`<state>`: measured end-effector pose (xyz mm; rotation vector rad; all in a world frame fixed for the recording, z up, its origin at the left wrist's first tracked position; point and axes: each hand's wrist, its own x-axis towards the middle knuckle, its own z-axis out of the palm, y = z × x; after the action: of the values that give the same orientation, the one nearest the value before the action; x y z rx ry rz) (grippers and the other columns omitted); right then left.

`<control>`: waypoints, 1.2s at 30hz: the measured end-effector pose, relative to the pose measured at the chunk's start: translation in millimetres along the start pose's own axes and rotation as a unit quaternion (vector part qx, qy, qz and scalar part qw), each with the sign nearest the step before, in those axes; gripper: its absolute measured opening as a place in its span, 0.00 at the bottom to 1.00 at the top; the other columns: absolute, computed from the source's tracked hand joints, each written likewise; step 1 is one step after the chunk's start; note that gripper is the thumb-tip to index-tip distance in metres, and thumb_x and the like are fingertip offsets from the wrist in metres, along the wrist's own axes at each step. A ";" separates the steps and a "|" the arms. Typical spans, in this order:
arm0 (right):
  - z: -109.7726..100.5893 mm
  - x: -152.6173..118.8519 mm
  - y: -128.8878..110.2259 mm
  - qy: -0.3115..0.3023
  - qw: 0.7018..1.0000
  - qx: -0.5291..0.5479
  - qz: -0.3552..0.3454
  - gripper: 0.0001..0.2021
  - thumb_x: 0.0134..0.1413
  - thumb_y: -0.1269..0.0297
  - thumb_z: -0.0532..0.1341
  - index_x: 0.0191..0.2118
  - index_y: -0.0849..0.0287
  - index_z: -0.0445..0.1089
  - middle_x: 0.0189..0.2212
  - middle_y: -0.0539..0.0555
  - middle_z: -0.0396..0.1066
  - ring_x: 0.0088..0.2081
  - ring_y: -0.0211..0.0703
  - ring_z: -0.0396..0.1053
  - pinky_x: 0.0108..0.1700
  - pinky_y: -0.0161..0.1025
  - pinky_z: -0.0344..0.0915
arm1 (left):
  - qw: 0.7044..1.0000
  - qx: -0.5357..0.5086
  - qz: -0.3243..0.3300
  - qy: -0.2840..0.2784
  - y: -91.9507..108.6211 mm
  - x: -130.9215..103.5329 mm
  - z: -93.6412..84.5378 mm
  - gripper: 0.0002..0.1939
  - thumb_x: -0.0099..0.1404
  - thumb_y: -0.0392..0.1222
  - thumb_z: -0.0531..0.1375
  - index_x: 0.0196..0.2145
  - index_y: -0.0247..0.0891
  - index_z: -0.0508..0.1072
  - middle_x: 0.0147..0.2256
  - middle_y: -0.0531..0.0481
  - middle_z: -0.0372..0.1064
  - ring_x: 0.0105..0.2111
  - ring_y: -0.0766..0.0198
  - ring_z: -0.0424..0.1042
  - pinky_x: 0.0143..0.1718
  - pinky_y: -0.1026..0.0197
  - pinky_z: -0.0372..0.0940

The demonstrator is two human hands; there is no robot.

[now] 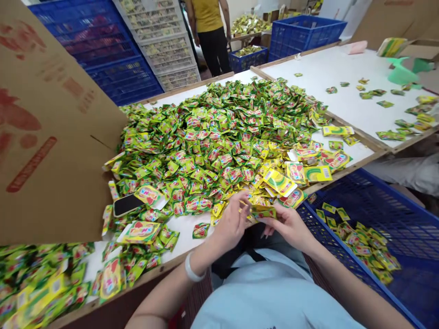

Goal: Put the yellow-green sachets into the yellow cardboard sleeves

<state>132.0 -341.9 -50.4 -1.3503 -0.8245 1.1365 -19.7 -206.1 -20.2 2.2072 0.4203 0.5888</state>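
My right hand (291, 226) grips a small yellow-and-green carton (264, 212) between thumb and fingers, just over the table's front edge. Close beside the carton's left end is my left hand (233, 220), its fingers curled together; whatever they may hold is hidden. A large heap of small green candy packets (219, 132) spreads over the table beyond both hands. Flat yellow-green cartons (279, 182) with white flaps lie at the heap's right front. One loose packet (200, 230) rests on the white tabletop left of my left hand.
A big cardboard box (61, 137) stands at the left, with a phone (127, 205) by its edge. Below the table on the right, a blue crate (408, 265) holds filled cartons. Wooden strips (356, 132) edge the tables. A person (210, 32) stands behind, near stacked crates (171, 55).
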 end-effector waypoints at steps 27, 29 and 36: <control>-104.3 -21.0 -43.2 0.176 0.959 0.140 -0.170 0.16 0.52 0.51 0.70 0.36 0.56 0.70 0.27 0.48 0.69 0.18 0.30 0.58 0.18 0.31 0.59 | 0.878 -0.358 -0.305 -0.088 57.4 48.9 84.9 0.20 0.52 0.53 0.70 0.33 0.35 0.74 0.30 0.47 0.74 0.30 0.60 0.73 0.37 0.57 0.69; -104.3 -5.8 -50.6 0.134 0.970 0.099 -0.175 0.15 0.54 0.51 0.68 0.39 0.56 0.70 0.29 0.49 0.69 0.18 0.29 0.56 0.17 0.31 0.58 | 0.885 -0.344 -0.298 -0.101 64.7 46.1 94.0 0.20 0.50 0.52 0.71 0.31 0.36 0.71 0.27 0.52 0.69 0.27 0.65 0.68 0.33 0.60 0.66; -127.2 2.6 -64.4 -0.110 0.950 -0.211 -0.204 0.07 0.63 0.61 0.62 0.42 0.53 0.77 0.37 0.54 0.68 0.36 0.41 0.69 0.35 0.36 0.70 | 0.899 -0.337 -0.267 -0.083 74.0 33.1 97.1 0.27 0.52 0.46 0.71 0.45 0.38 0.65 0.32 0.56 0.64 0.30 0.67 0.62 0.32 0.63 0.62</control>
<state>262.3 -370.5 0.1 -1.3180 -1.5002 0.8144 67.9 -296.8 -9.9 1.3765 0.5955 0.1907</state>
